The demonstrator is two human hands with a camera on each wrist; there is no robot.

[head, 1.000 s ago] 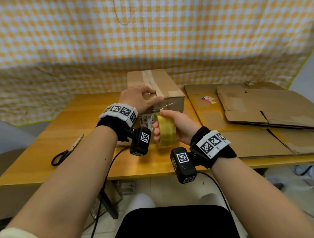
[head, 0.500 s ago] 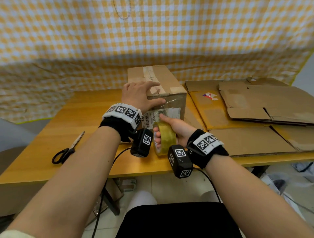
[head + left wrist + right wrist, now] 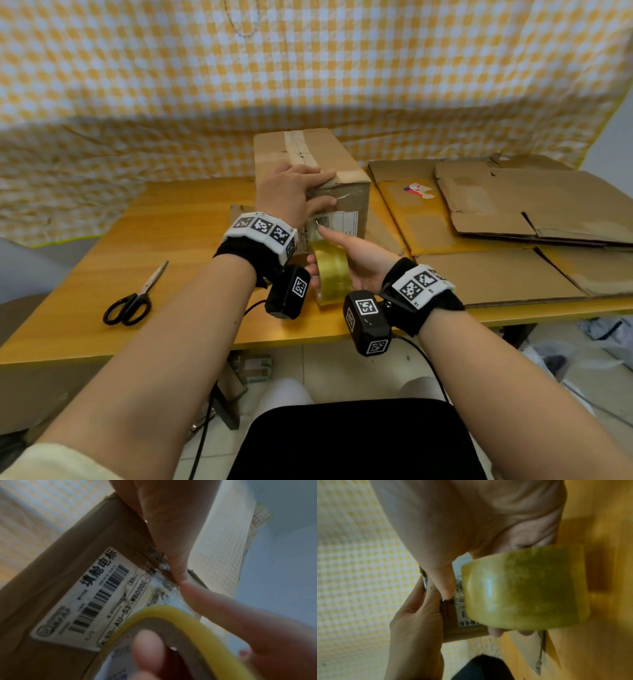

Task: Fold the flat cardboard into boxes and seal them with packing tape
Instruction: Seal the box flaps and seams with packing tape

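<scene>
A folded cardboard box with a taped top seam stands on the wooden table. My left hand lies over its top front edge, fingers flat on top and thumb on the front face, where clear tape shines. My right hand grips a yellowish packing tape roll just in front of the box, above the table's near edge. Its thumb reaches out to the white label. In the right wrist view the roll fills the middle, with fingertips showing beneath it.
Black-handled scissors lie on the table to the left. A stack of flat cardboard sheets covers the table's right side. A yellow checked cloth hangs behind. My knees are below the table's near edge.
My right thumb has left the top of the roll and stretched toward the box label. The left hand has spread flatter over the box's top front edge.
</scene>
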